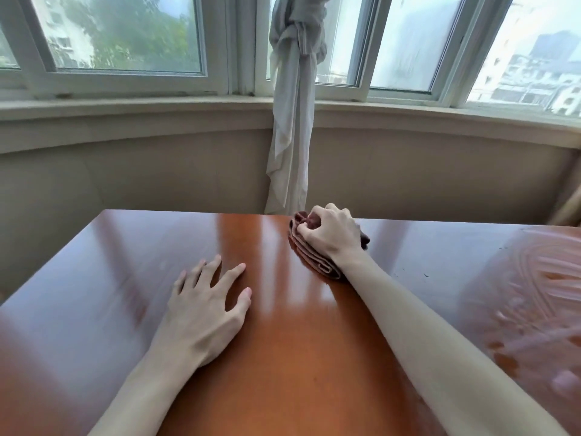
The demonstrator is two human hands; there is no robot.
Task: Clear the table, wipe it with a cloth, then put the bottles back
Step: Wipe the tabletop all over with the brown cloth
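A glossy reddish-brown wooden table (125,247) fills the lower part of the view. My right hand (331,236) grips a folded dark red cloth (317,262) and presses it on the tabletop close to the far edge. My left hand (204,313) rests flat on the table with its fingers spread, nearer to me and left of the cloth. No bottles are in view.
Wet wipe streaks (534,278) show on the right part of the tabletop. Beyond the far edge runs a beige wall with a window sill (157,108). A tied grey curtain (292,121) hangs down just behind the cloth.
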